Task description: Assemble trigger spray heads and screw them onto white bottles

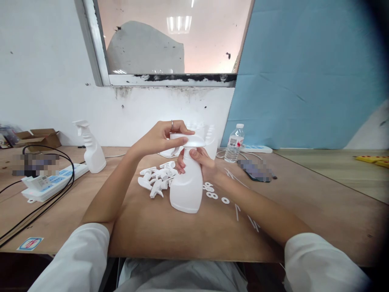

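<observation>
A white plastic spray bottle (186, 187) is held tilted over the wooden table (158, 231). My right hand (199, 161) is wrapped round its neck. My left hand (161, 138), a ring on one finger, pinches the white spray head (190, 140) sitting on top of the bottle. Just left of the bottle lies a heap of several loose white trigger heads (156, 178). A few small white rings (216, 196) and thin white tubes (246, 217) lie to its right.
A finished spray bottle (91, 148) stands at the left, by a white power strip (53, 180) with black cables. More white bottles (209, 140) stand behind my hands. A water bottle (235, 143), a phone (257, 172), a cardboard box (38, 138) and the wall close in the back.
</observation>
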{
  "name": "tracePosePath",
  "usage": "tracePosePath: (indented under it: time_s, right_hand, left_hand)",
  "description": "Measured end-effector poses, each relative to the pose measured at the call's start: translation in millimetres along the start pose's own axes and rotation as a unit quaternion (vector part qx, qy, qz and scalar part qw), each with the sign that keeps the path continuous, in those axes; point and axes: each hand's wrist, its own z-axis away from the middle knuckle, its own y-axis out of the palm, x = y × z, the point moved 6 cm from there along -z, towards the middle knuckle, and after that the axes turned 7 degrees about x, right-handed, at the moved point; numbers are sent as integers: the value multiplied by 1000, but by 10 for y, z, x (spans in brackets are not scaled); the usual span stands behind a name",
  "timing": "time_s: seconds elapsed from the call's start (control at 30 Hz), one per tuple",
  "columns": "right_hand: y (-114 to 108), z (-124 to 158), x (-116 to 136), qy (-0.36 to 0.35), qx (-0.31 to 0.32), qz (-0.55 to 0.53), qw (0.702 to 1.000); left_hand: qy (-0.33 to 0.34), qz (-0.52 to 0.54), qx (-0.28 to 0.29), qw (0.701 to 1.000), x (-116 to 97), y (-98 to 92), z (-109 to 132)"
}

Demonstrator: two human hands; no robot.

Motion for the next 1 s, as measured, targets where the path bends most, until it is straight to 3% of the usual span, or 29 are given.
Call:
tracePosePath:
  time_s: [0.2,0.4,0.57,0.8,1.0]
  right_hand:
    - [19,-33,12,29,7,15,999]
    - [47,-36,-44,155,70,23,985]
    - [66,-33,-2,124,90,25,988]
    - [30,-33,1,101,71,31,992]
    - [47,-43,23,113,72,45,990]
  left_hand:
    - [-2,-27,-10,1000,-47,16,-8]
    - [-21,2,24,999,-60,46,28]
    - [-14,-21,39,999,-113,28,47]
    - [-1,-51,-132,990,-90,-282,69]
    - [-36,-69,-129,989,9,-323,61]
